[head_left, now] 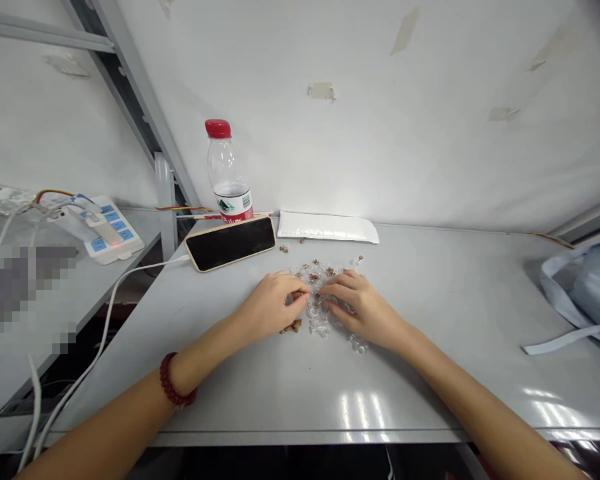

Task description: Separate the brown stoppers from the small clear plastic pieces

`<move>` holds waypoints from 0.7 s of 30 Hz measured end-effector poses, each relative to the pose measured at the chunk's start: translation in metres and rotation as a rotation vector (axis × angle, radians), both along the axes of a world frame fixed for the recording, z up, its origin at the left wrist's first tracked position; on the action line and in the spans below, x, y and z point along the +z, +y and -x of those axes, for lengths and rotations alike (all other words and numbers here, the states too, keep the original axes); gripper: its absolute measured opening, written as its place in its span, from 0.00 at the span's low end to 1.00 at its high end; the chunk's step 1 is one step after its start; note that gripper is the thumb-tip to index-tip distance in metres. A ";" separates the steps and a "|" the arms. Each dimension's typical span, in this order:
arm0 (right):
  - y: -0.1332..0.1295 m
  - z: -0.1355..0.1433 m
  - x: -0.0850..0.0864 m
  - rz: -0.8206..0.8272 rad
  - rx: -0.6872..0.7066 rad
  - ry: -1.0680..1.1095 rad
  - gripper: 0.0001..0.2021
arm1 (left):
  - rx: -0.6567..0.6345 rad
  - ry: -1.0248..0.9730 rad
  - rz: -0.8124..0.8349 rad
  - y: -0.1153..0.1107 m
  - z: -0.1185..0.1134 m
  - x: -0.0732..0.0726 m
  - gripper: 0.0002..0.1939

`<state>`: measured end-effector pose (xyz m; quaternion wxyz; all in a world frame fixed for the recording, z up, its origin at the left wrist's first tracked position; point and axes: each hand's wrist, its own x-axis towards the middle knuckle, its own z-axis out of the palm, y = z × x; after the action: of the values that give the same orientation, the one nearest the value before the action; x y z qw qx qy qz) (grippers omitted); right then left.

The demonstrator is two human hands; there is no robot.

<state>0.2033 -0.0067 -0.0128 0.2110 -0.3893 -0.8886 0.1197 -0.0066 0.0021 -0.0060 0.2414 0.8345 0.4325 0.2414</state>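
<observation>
On the grey table [260, 393] lies a loose spread of small clear plastic pieces [319, 328] mixed with small brown pieces [316, 277]. My left hand [275, 303] is at the left side of the spread, thumb and forefinger pinched together; what is between them is too small to make out. Just below its fingers sits a little group of brown pieces [294, 327]. My right hand [360, 303] rests over the right side of the spread, its fingers curved and apart, touching the pieces. A few clear pieces [358, 344] lie below the right palm.
Behind the hands are a phone [231, 244] on a white cable, a red-capped bottle [230, 180] and a white packet [327, 227] by the wall. A power strip [113, 230] is at left, a grey-blue bag [597, 293] at far right.
</observation>
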 end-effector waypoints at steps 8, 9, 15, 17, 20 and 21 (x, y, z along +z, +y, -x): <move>0.000 0.002 -0.002 0.044 -0.005 0.073 0.07 | -0.089 0.058 -0.114 -0.003 -0.003 -0.008 0.08; 0.000 0.003 -0.003 0.040 0.000 0.087 0.07 | -0.083 0.062 -0.120 -0.003 -0.004 -0.008 0.08; -0.004 0.004 0.004 0.056 0.015 0.202 0.07 | -0.110 -0.006 -0.134 -0.002 -0.004 -0.009 0.08; -0.005 0.005 0.008 0.099 0.007 0.231 0.07 | -0.109 -0.020 -0.116 -0.002 -0.003 -0.005 0.06; -0.007 0.007 0.011 0.144 0.007 0.252 0.06 | -0.095 -0.018 -0.057 -0.002 -0.001 0.004 0.05; -0.008 0.008 0.012 0.145 0.012 0.248 0.06 | -0.091 -0.013 -0.026 -0.002 -0.001 0.007 0.05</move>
<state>0.1954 -0.0149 -0.0009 0.2900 -0.3801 -0.8471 0.2320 -0.0060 0.0003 0.0010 0.2440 0.8548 0.3894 0.2411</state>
